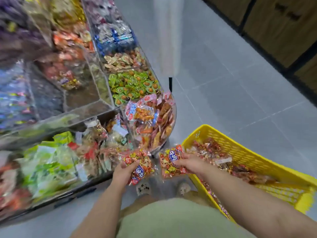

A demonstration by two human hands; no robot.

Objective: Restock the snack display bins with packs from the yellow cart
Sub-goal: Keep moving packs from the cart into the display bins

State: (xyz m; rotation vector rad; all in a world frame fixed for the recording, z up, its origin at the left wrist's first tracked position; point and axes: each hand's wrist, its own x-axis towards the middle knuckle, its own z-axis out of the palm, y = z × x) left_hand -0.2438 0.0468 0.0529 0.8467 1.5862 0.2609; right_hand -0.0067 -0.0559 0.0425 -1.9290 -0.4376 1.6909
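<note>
Two hands, left hand and right hand, each apparently gripping snack pack.

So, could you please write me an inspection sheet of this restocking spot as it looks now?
Surface: grey tiled floor.
Job's things: yellow cart at the right, holding red snack packs; clear display bins at the left, mostly filled.
Clutter: nothing seen.
Grippers: left hand grips one red pack; right hand grips another pack beside the cart.
Cables: nothing seen.
Surroundings: white post behind the bins; wooden panels at the far right.
</note>
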